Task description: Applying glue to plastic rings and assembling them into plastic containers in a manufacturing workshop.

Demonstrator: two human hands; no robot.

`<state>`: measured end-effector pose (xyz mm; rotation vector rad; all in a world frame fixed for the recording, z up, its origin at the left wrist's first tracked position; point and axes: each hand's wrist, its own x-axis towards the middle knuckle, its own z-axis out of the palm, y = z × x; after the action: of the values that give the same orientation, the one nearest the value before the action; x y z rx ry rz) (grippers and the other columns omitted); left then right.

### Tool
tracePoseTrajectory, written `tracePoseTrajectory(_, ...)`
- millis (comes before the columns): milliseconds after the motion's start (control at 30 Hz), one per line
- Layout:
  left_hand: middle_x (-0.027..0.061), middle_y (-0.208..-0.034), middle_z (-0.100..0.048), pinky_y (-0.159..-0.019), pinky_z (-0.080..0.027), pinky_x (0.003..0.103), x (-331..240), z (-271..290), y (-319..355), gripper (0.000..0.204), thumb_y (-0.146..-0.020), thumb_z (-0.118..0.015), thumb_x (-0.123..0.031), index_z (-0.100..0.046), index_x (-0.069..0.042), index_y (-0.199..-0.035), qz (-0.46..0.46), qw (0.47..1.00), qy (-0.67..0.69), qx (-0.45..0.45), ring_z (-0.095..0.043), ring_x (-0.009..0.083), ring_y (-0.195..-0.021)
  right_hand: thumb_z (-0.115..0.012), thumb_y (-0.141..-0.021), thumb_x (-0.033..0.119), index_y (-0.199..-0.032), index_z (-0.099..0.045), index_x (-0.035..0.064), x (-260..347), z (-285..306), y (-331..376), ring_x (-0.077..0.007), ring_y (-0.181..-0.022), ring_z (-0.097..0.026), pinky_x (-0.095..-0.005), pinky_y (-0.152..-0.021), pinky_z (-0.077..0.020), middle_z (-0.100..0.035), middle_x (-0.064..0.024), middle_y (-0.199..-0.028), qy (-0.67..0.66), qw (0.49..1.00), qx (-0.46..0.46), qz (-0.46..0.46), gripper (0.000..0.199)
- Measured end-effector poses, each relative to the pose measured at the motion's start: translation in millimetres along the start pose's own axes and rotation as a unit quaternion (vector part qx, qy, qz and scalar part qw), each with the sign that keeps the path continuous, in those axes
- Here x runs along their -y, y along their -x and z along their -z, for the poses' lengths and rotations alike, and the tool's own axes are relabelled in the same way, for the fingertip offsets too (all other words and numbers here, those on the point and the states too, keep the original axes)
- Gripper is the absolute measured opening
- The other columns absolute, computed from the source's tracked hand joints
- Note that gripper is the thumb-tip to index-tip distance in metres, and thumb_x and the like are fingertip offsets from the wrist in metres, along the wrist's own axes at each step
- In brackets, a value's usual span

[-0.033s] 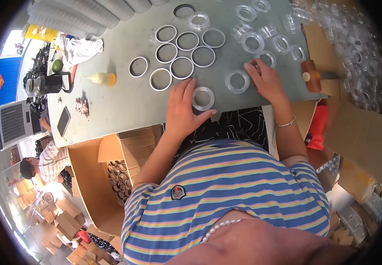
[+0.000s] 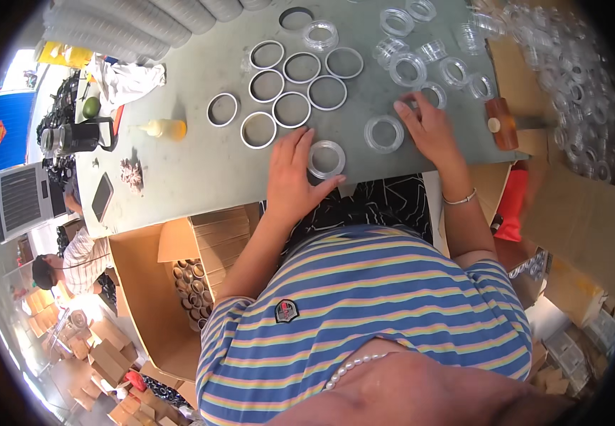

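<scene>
My left hand (image 2: 289,177) lies flat on the grey-green table (image 2: 201,163), with a clear plastic ring (image 2: 326,159) resting between its thumb and forefinger. My right hand (image 2: 432,131) is spread on the table to the right of a second clear ring (image 2: 384,134), and its fingertips reach a further ring (image 2: 432,92). Several round lids with metal rims (image 2: 292,110) lie in rows just beyond my left hand. More clear rings (image 2: 407,69) are scattered behind my right hand.
A wooden-headed mallet (image 2: 500,122) lies at the table's right edge beside a heap of clear rings (image 2: 570,78). A yellow squeeze bottle (image 2: 165,128) and a phone (image 2: 102,197) sit on the left. An open cardboard box (image 2: 144,284) holds tins. Another person (image 2: 66,259) sits at lower left.
</scene>
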<state>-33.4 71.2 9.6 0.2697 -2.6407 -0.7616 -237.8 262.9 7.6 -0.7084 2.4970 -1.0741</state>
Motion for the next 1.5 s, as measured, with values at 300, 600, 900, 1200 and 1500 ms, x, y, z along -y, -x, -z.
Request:
tracePoseTrajectory(300,0.0142,-0.120,-0.059,-0.092,-0.045,0.043,21.5,-3.0,-4.6,0.079,-0.056,-0.090,-0.021,-0.056,-0.003,-0.125,0.004,0.997,0.080,-0.007,-0.055,0.0341,-0.107,-0.076,-0.076,0.042,-0.114,-0.059,0.0032,45.4,-45.0,-30.3,-0.0294,-0.086,-0.063,-0.0398,-0.071,-0.0526,-0.060,-0.0122,-0.102,0.168,0.958,-0.040,0.228,0.057)
tracePoseTrajectory(600,0.0148,-0.125,-0.059,-0.095,-0.044,0.043,19.4,3.9,-3.4,0.091,-0.052,-0.092,-0.023,-0.052,-0.004,-0.132,0.036,0.989,0.142,0.019,-0.056,0.0351,-0.110,-0.081,-0.069,0.035,-0.120,-0.056,0.0036,66.0,-43.8,-44.4,-0.0327,-0.094,-0.061,-0.0406,-0.079,-0.0519,-0.057,-0.0140,-0.111,0.059,0.967,-0.003,0.248,0.065)
tracePoseTrajectory(900,0.0183,-0.133,-0.053,-0.101,-0.040,0.043,33.0,7.9,14.7,0.089,-0.065,-0.086,-0.039,-0.048,-0.001,-0.136,0.068,0.964,0.259,0.006,-0.051,0.0355,-0.121,-0.083,-0.064,0.021,-0.124,-0.057,0.0049,70.9,-48.9,20.8,-0.0306,-0.100,-0.060,-0.0374,-0.084,-0.0506,-0.056,-0.0123,-0.111,-0.032,0.949,0.126,0.287,0.068)
tracePoseTrajectory(1200,0.0154,-0.129,-0.056,-0.098,-0.043,0.043,25.4,6.7,9.7,0.069,-0.069,-0.083,-0.024,-0.056,-0.002,-0.128,0.051,0.985,0.161,0.018,-0.054,0.0350,-0.114,-0.083,-0.064,0.029,-0.119,-0.058,0.0008,66.0,-58.5,15.7,-0.0283,-0.095,-0.058,-0.0374,-0.083,-0.0458,-0.056,-0.0107,-0.105,0.075,0.930,0.103,0.345,0.067)
tracePoseTrajectory(1500,0.0118,-0.117,-0.059,-0.093,-0.045,0.041,30.0,5.4,4.2,0.068,-0.059,-0.087,-0.020,-0.063,-0.004,-0.121,0.041,0.990,0.133,0.012,-0.056,0.0317,-0.106,-0.083,-0.061,0.032,-0.120,-0.060,0.0048,68.2,-61.5,16.3,-0.0286,-0.101,-0.054,-0.0408,-0.094,-0.0399,-0.056,-0.0094,-0.107,0.126,0.925,0.104,0.344,0.068)
